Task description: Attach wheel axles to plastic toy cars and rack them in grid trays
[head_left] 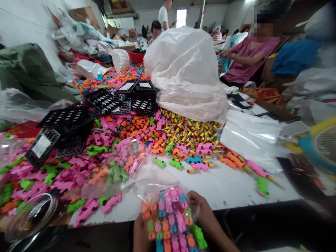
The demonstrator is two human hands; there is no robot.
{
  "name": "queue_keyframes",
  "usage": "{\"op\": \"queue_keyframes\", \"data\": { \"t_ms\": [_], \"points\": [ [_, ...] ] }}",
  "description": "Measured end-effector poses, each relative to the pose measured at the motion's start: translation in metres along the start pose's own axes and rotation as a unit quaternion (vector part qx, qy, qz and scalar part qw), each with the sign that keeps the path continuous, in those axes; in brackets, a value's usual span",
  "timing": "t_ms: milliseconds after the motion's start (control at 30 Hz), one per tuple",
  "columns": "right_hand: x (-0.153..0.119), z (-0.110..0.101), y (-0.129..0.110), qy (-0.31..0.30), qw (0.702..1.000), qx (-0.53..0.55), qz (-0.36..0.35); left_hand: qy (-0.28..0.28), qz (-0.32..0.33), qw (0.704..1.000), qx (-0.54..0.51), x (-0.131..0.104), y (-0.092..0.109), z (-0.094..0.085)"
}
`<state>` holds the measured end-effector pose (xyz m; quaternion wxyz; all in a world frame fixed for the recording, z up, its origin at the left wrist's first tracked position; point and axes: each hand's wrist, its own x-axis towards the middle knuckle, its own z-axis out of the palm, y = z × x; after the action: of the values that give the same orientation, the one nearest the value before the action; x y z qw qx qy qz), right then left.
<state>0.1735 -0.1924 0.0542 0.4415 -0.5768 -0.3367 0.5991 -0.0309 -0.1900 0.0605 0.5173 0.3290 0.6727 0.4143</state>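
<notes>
Head view: left hand (140, 229) and right hand (198, 206) grip one toy-filled bag (172, 218); one sack (185, 70) (white) beyond.

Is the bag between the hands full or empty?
Not empty: rows of toys show through the clear bag. Whether it is full, I cannot tell: its lower end is out of frame.

right grip (198, 207) has curled fingers (192, 196), its bare forearm (218, 231) slanting down to the right of it; left grip (140, 227) sits lower, opposite the right grip, partly hidden.
</notes>
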Motion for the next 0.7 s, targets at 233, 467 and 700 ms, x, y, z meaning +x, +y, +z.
{"op": "queue_keyframes", "data": {
  "t_ms": [233,467,700],
  "points": [
    [-0.039,-0.025,0.011,-0.050,0.992,-0.109,-0.028,-0.090,0.002,0.983,0.160,-0.030,-0.012,-0.011],
    [-0.034,-0.031,-0.006,0.036,0.941,-0.284,-0.180,0.004,0.225,0.914,0.338,-0.031,0.007,-0.007],
    [-0.026,-0.030,-0.030,0.092,0.817,-0.325,-0.468,0.105,0.494,0.808,0.303,-0.017,0.036,-0.004]
  ]
}}
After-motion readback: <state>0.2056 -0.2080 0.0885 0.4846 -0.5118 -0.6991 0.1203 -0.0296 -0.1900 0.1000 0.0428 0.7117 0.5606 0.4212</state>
